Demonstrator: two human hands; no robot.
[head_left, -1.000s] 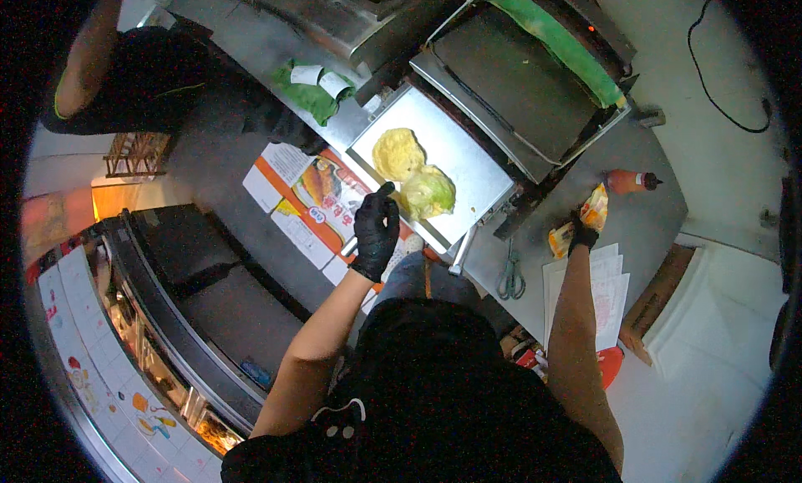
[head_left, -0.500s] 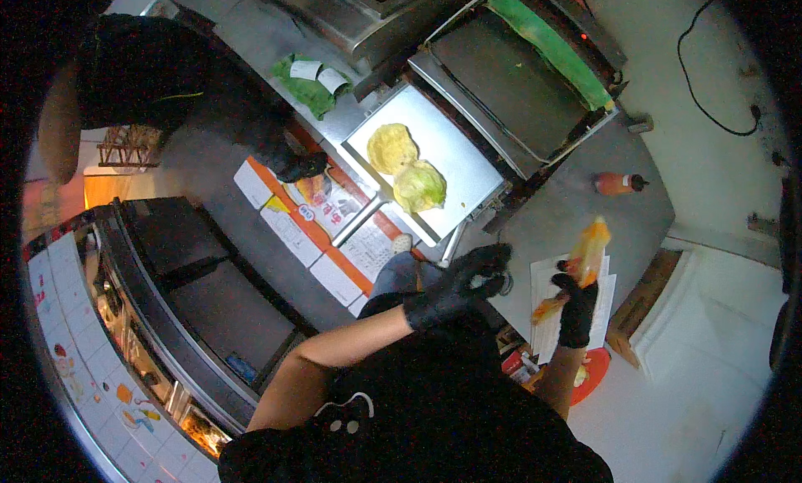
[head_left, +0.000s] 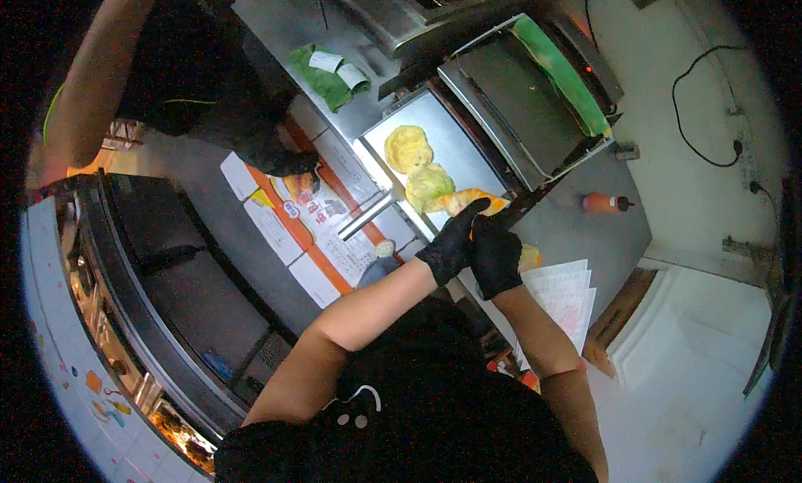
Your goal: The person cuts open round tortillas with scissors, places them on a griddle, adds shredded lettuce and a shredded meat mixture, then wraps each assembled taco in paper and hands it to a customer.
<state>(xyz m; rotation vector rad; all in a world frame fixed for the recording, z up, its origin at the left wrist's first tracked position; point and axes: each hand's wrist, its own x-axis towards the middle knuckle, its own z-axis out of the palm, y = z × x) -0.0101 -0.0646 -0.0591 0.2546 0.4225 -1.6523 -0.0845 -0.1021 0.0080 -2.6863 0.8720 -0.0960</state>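
My gloved left hand (head_left: pixel 449 245) and gloved right hand (head_left: pixel 498 261) are close together, both closed around a soft plastic sauce bag (head_left: pixel 473 200) with orange-yellow contents. Its front part points up and left over the near right corner of a flat metal tray (head_left: pixel 472 161), beside the lettuce. A yellowish end (head_left: pixel 530 257) shows behind my right hand. On the tray lie a flat, yellow round piece of food (head_left: pixel 408 147) and a pale green lettuce leaf (head_left: pixel 429 187), the leaf nearer me. My fingers hide the bag's middle.
An open press grill (head_left: pixel 525 99) with a green strip stands behind the tray. A red sauce bottle (head_left: pixel 607 203) lies to the right, paper sheets (head_left: pixel 561 291) nearer me. A green cloth (head_left: pixel 334 80) is at the back left. At left a co-worker's dark sleeve (head_left: pixel 280 153) reaches over printed boxes (head_left: pixel 292 224).
My right hand has brought the sauce bag leftward from above the papers to the tray. My left hand, empty before, has joined it on the bag. The co-worker's arm has shifted.
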